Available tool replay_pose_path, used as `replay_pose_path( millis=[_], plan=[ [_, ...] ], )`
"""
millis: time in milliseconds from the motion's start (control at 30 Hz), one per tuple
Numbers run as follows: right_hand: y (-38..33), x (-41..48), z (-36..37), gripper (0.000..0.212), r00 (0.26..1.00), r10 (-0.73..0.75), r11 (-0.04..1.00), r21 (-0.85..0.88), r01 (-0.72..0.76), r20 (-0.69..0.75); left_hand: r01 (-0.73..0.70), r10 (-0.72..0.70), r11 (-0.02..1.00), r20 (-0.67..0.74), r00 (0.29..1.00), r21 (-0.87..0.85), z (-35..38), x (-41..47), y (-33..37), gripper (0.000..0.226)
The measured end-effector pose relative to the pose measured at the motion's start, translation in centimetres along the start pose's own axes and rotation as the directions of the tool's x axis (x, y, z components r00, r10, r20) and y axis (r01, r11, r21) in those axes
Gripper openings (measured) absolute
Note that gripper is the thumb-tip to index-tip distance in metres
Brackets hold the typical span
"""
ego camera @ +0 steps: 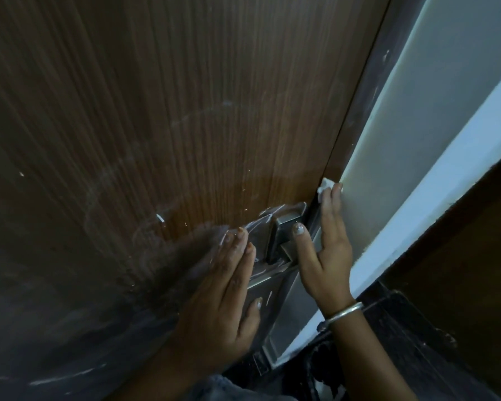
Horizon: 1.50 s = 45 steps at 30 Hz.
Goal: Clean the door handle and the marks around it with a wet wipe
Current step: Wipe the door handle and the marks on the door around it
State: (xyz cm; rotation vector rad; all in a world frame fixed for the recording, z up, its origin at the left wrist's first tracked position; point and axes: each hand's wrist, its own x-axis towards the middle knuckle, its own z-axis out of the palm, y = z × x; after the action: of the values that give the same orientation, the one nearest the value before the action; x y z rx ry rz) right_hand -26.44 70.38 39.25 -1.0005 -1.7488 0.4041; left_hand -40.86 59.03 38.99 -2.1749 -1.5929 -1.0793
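Nearest the lens: left hand (226,287), laid flat against the wooden door (162,111), fingers straight and together, clasping nothing, thumb resting on the metal backplate (275,296). Fingertips reaching onto crinkled clear film (261,224) that covers the upper part of the plate.

Further up and to the right: right hand (327,256), bangle (344,311) at the wrist, fingers extended up along the door's edge. Wet wipe (325,187) bunched small and white under those fingertips, pressed at the seam between door edge and pale frame (394,157). Loose pinning hold rather than a fist; thumb spread away, its tip on the door handle (287,227).

Handle sitting between the two hands, just below and left of the wipe, its block-like neck standing out from the plate. Backplate's long axis running down the door toward the camera, roughly parallel to the door edge. Right hand plainly the nearer to the handle with the cloth; a short draw down and leftward along that axis looks enough to bring wipe onto metal.

Faint whitish arcs and specks (156,175) spread over the wood above and left of the handle, well apart from the wipe, apparently not yet cleared. Judged midway at most: edge being worked, handle and door face remaining.
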Motion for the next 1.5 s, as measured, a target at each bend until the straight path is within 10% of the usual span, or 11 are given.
replay_pose_path(
  millis=[600,833,1133,1500],
  plan=[
    [3.7,-3.6,1.6,0.056,0.994,0.106,0.985,0.133,-0.11,0.035,0.039,-0.031,0.996,0.095,0.995,-0.084,0.8,-0.6,-0.2,0.069],
    [4.0,-6.2,2.6,0.055,0.918,0.39,0.864,0.32,-0.39,0.066,0.049,-0.033,0.988,0.109,0.994,-0.149,1.3,-1.4,-0.4,0.066],
    [2.7,-3.6,1.8,0.068,0.974,0.225,0.92,0.323,-0.222,0.028,0.054,-0.033,0.983,0.123,0.992,-0.175,1.2,-2.1,-0.9,0.065],
    [4.2,-7.4,4.3,0.06,0.754,0.64,0.557,0.584,-0.59,0.151,0.053,-0.03,0.977,0.114,0.993,-0.205,1.1,-2.5,-1.1,0.07]
  ],
)
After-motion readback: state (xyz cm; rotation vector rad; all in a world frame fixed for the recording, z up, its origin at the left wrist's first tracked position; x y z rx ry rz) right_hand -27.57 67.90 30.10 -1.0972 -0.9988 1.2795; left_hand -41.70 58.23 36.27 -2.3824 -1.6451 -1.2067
